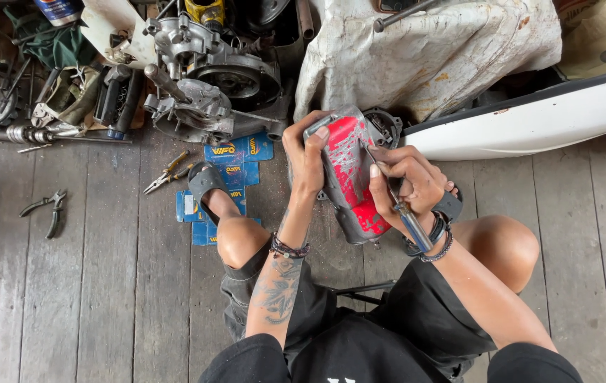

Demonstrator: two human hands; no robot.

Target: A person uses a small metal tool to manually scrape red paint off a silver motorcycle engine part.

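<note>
Red paint, half scraped to bare metal, covers the curved engine cover [349,177] that both hands grip. Left hand [306,152] is closed round its upper left edge, thumb over the top, steadying it. Right hand [409,186] has fingers wrapped tight on a screwdriver [397,202] w/ clear handle; the tip lies against the cover's right side, about mid-height. The cover stands nearly upright between the person's knees, lower end by the wooden floor [104,284].

To do this well, imo: keep the blade at a shallow angle to the surface, short strokes, left hand bracing hard so the part doesn't twist, thumb clear of the tip.

Round about: blue flattened cartons [235,159] under the left foot, long-nose pliers [167,171] just beside them, more pliers [47,209] well apart at left, an engine block [211,85] & a white cloth [431,50] behind.
</note>
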